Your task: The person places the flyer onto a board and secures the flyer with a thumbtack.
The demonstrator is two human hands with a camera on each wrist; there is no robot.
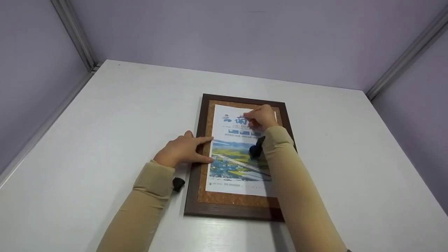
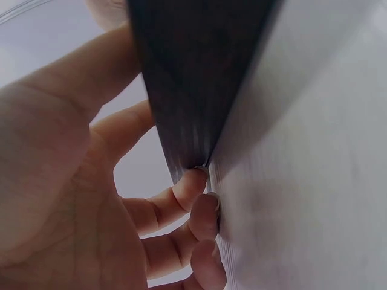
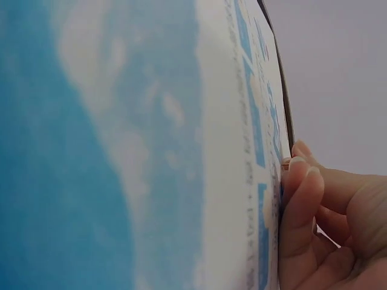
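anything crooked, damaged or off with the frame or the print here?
Nothing stands out. The dark wooden picture frame lies flat on the white table, and the printed poster sits roughly square on its cork backing. The left hand rests on the frame's left edge; the right hand presses the poster's top.

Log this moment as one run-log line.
left hand: flat on frame left edge | right hand: fingertips on poster top | frame: flat on table
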